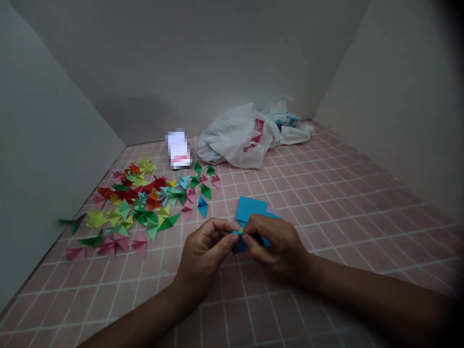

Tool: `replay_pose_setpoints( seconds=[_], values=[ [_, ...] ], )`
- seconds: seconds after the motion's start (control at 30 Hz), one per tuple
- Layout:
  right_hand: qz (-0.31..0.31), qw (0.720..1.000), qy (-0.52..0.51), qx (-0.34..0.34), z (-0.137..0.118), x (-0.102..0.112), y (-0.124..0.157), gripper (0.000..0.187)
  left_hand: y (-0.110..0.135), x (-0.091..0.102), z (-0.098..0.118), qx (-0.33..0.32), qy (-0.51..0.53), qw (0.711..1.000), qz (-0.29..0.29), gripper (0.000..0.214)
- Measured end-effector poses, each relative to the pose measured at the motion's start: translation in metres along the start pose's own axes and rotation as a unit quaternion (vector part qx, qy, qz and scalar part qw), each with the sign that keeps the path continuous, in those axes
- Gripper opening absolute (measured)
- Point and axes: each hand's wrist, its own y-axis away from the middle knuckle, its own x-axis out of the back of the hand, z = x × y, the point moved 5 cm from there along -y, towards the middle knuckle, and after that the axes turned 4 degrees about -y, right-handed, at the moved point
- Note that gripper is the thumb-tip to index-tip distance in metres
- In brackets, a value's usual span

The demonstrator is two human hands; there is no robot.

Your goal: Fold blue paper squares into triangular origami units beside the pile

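So, the left hand [210, 249] and right hand [277, 244] are both pinching a little folded blue paper [239, 245], right in front of some flat blue sheets [252, 209] partly hidden by the right one. Off to the left there's a whole crowd of colourful paper birds [157, 183] on the pink gridded surface [355, 193], with a lit phone [179, 145] and white plastic bag [232, 140] behind.

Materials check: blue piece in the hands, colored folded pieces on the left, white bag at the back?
Blue piece: probably matte paper; it looks thin and folded, but it's mostly covered, so not certain.
Colored folded pieces: look like thin matte paper; straight creases, sharp points, no visible gloss.
White bag: likely thin plastic film; crumpled and slightly see-through, with red print.
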Motion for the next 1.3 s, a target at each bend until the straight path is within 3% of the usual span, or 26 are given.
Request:
replay_pose_setpoints(
  seconds=[0.5,0.67,0.77,0.87,1.1,1.3],
  values=[
    [-0.005,1.000,-0.023,-0.001,-0.001,0.000,0.001,0.020,0.002,0.002,0.006,-0.044,-0.070,0.997,0.007,0.006],
    [-0.016,0.992,-0.060,-0.110,0.012,-0.001,-0.002,0.022,-0.002,0.003,-0.001,-0.037,-0.071,0.997,-0.003,0.012],
    [-0.020,0.977,-0.097,-0.187,0.021,-0.002,-0.002,0.023,-0.003,0.004,-0.003,-0.045,-0.105,0.993,0.000,0.024],
    [-0.028,0.961,-0.142,-0.237,0.026,-0.005,0.000,0.023,-0.003,0.004,-0.004,-0.046,-0.118,0.992,0.001,0.020],
    [-0.034,0.945,-0.191,-0.262,0.026,-0.009,0.001,0.022,-0.003,0.006,-0.005,-0.039,-0.106,0.994,0.004,0.018],
    [-0.051,0.948,-0.205,-0.239,0.024,-0.010,0.000,0.018,-0.003,0.009,-0.004,-0.045,-0.127,0.991,0.008,0.019]
  ],
)
